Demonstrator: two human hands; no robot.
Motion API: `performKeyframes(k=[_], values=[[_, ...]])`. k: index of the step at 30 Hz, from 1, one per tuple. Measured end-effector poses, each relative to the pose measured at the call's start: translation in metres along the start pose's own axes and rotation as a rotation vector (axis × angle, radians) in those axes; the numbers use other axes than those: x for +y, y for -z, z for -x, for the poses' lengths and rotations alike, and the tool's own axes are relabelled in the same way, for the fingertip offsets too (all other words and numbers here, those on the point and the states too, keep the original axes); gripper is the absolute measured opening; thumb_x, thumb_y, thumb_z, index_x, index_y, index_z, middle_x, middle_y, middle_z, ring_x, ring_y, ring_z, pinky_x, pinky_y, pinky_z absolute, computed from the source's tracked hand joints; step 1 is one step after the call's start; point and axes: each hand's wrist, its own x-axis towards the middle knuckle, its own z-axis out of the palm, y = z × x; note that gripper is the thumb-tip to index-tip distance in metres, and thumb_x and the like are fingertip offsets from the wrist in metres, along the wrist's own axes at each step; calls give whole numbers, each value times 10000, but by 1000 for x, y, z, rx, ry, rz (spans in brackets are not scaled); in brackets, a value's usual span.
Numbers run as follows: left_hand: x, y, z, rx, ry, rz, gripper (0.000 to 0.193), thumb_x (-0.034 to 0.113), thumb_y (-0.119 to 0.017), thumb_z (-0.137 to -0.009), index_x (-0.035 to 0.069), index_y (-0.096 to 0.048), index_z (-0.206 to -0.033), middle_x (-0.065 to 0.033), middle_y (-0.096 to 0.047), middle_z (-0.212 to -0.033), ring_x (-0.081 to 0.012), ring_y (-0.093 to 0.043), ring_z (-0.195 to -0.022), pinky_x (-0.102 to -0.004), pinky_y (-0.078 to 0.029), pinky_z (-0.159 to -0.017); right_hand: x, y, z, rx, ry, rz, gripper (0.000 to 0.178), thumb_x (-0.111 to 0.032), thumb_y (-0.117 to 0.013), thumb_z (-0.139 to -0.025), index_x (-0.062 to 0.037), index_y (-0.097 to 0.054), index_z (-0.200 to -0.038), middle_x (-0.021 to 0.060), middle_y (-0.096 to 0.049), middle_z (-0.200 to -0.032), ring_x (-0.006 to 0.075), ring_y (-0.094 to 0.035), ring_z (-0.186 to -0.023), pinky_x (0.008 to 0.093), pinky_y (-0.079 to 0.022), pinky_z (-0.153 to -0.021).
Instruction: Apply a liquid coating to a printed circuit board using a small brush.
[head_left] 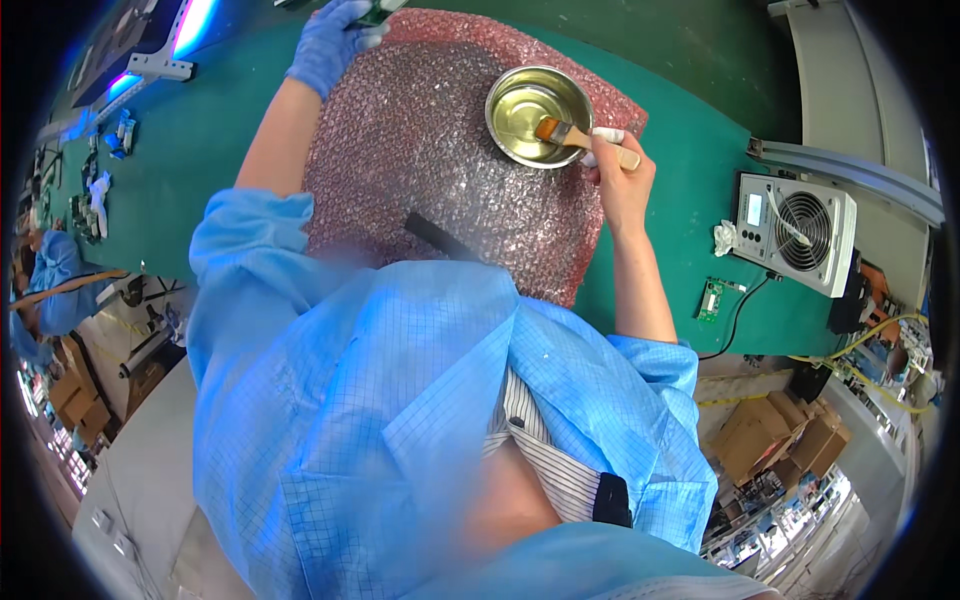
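Observation:
My right hand (622,180), with white covers on some fingertips, grips the wooden handle of a flat brush (582,140). The brush's amber bristles reach inside a round metal bowl (497,118), over pale yellow liquid. Whether they touch the liquid I cannot tell. Up at the far left, my left hand (332,45) wears a blue glove and is closed on a green circuit board (378,12), partly cut off by the frame's top edge. Beneath the bowl spreads pinkish bubble wrap (400,150), with a dark strip (436,236) at its near side.
A white fan unit (797,235) stands on the green mat (680,130) at right, beside crumpled tissue (724,237) and a small circuit board (710,300). A lit lamp fixture (160,68) is at far left. Another person's blue sleeve (62,275) shows at the left rim.

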Motion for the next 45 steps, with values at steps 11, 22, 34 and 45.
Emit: performKeyframes(k=[11,22,34,45], values=[[-4,-32,78,-206,94,237,306,161,-670,-835,4,-570,-1077,-169,-628,-1032,-267,-652,-917,-332,-594,-770,-34,56,13,52,80,42,205,-204,-592,-898,-11,-656,-927,21,-612,-659,43,-495,-517,192,-375,-465],[-3,-109,103,-539,231,-121,383,254,-695,-828,71,-607,-1151,-45,-638,-1042,-146,-635,-926,-270,-570,-767,-72,39,25,-232,235,36,246,-185,-649,-885,-10,-655,-1058,38,-652,-800,81,-568,-663,218,-461,-579],[-3,-123,110,-533,226,-170,419,339,-709,-809,76,-640,-1127,-42,-663,-991,-121,-653,-839,-242,-565,-683,-79,20,16,-510,419,266,220,-159,-647,-881,-41,-670,-1066,-10,-626,-787,64,-543,-688,213,-434,-590],[-8,-117,113,-417,140,-134,417,311,-720,-802,46,-639,-1113,-53,-675,-936,-117,-652,-795,-227,-551,-655,-58,12,43,-415,148,194,187,-207,-622,-867,-34,-651,-930,-11,-588,-689,46,-509,-612,219,-401,-527]])
